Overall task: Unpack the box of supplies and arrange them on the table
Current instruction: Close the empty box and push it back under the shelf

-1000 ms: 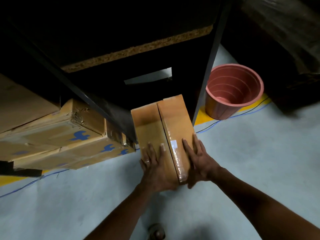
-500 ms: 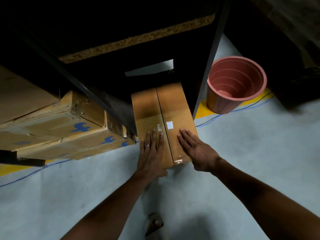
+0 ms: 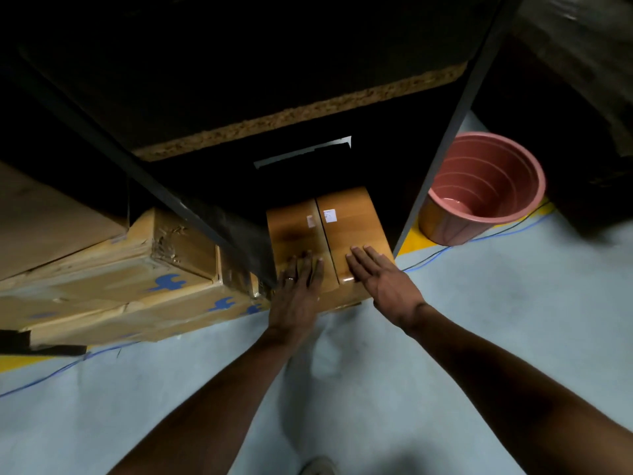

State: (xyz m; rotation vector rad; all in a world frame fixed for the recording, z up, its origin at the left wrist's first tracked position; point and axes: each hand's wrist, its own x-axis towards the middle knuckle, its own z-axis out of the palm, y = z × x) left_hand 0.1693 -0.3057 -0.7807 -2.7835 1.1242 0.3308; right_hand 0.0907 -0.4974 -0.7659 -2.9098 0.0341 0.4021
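A brown cardboard box (image 3: 346, 228), taped shut along its middle seam, lies on the pale floor and reaches under a dark table. My left hand (image 3: 298, 286) rests flat on the near left part of its top, fingers straight, a ring on one finger. My right hand (image 3: 380, 275) lies flat on the near right part, fingers straight and spread. The box's far end is in shadow under the table (image 3: 298, 111).
Flattened, worn cardboard boxes (image 3: 113, 269) with blue marks are stacked at the left under a dark slanted bar. A pink plastic bucket (image 3: 483, 186) stands at the right, past a table leg (image 3: 442, 145). Blue wires (image 3: 455, 245) run along the floor. My shoe shows at the bottom edge.
The box has slid away from me, further under the table. Both hands went from gripping its near end to lying flat on its top.
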